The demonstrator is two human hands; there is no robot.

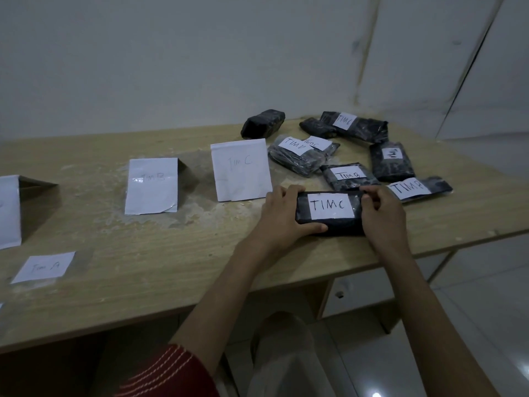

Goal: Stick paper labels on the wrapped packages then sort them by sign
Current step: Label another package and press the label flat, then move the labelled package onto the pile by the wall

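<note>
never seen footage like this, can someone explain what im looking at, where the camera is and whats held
No machine here: a camera on a person's head looks down at their bare hands. The left hand and right hand grip a black wrapped package by its ends; its paper label reads TIM C. It seems to rest on a wooden table. Behind it lie similar packages, most labelled; an unlabelled package sits at the back. To the left stand folded paper signs: the TIM C sign, the TIM B sign, a third sign cut off at the edge. A Tim A label lies flat near the front.
</note>
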